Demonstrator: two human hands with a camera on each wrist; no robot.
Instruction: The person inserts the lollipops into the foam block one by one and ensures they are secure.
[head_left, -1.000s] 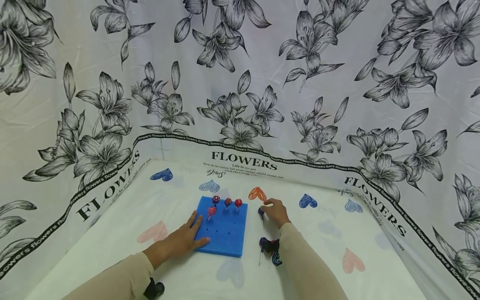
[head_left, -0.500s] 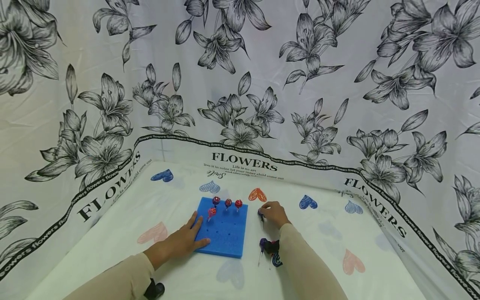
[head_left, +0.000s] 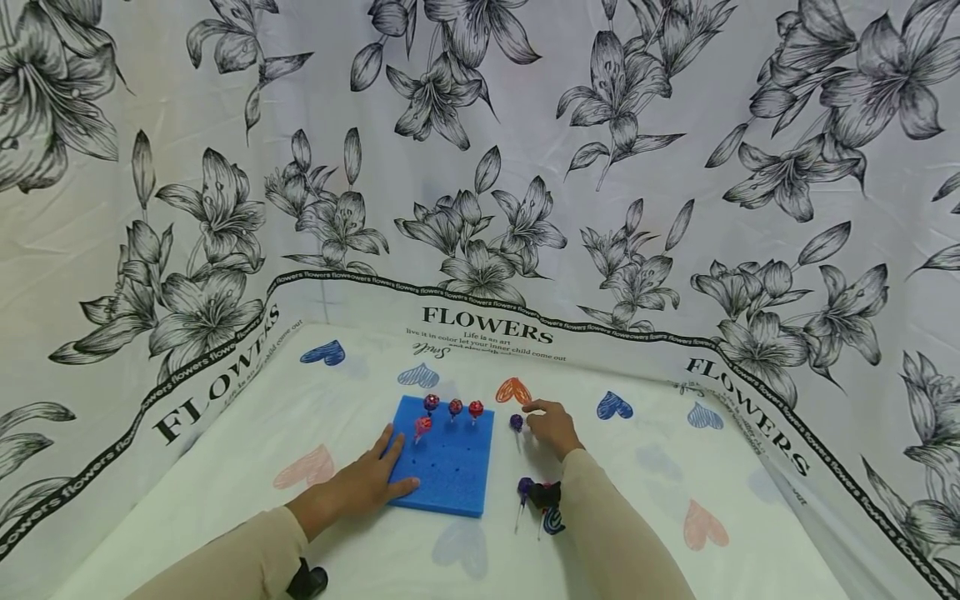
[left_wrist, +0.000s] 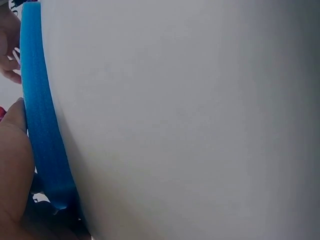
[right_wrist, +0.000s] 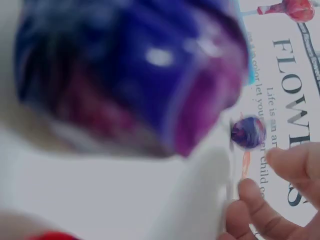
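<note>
My left hand (head_left: 367, 477) rests spread on the left side of a blue foam board (head_left: 468, 492), thumb on top near the front edge. Several wrapped lollipops stand in the board by their sticks: a pink one (head_left: 423, 425) and, along the far edge, a dark red one (head_left: 431, 402) among others. Right of the board, a purple lollipop (head_left: 516, 423) is on the cloth. My right hand (head_left: 553, 427) is just beside it; in the right wrist view its fingers (right_wrist: 272, 220) are spread apart, with a gap to that purple lollipop.
More lollipops, one of them purple (head_left: 525, 486), lie under my right forearm, near a blue swirl one (head_left: 553, 522). Small holes dot the board's near half. White cloth (head_left: 360, 550) printed with hearts covers the table, and a flowered curtain (head_left: 480, 108) rises behind.
My right fingertips were at the purple lollipop; now they are apart from it, to its right, and the lollipop shows whole, slightly further left. My left hand stays in place.
</note>
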